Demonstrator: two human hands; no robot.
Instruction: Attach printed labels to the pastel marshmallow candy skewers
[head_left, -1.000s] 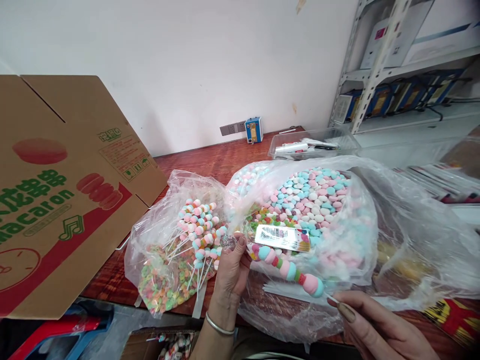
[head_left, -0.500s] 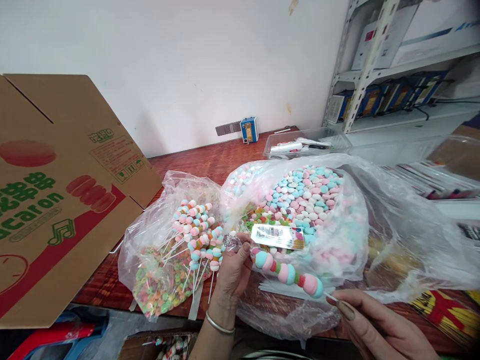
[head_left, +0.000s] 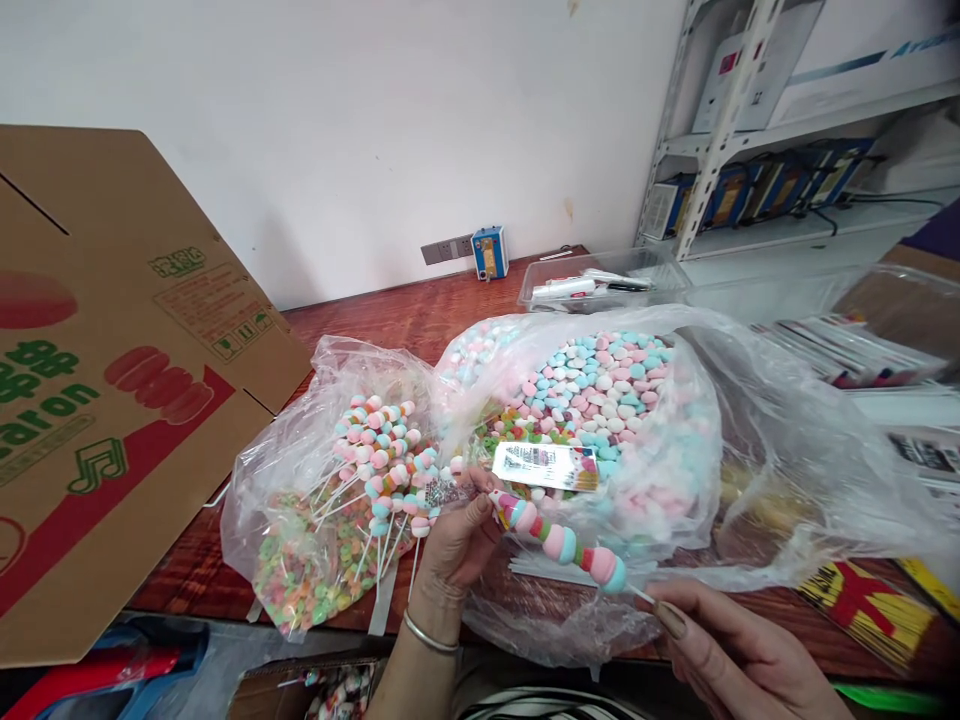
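A marshmallow skewer (head_left: 559, 542) of pink and blue pieces with green and red gummy rings slants across the front. Its white stick is pinched between the thumb and fingers of my right hand (head_left: 724, 640). My left hand (head_left: 466, 530) grips a crumpled, clear printed candy wrapper (head_left: 448, 492) at the skewer's upper end. Coloured print covers the topmost piece there. Just above the skewer, a flat stack of printed wrappers (head_left: 546, 466) lies on the large bag of candies (head_left: 611, 385). Left of my left hand, several finished-looking skewers (head_left: 382, 450) rest on a bag of gummy rings (head_left: 311, 570).
A cardboard box (head_left: 150, 400) stands on the left. Behind the bags are a clear tray (head_left: 600, 280) with pens and a small blue device (head_left: 490, 253) by the wall socket. Metal shelving (head_left: 705, 180) rises at right. Below the table edge is an open carton (head_left: 300, 690) holding more skewers.
The wrapper's coloured print reaches a little further over the skewer's upper end. Both hands keep their holds, and the whole view has shifted slightly.
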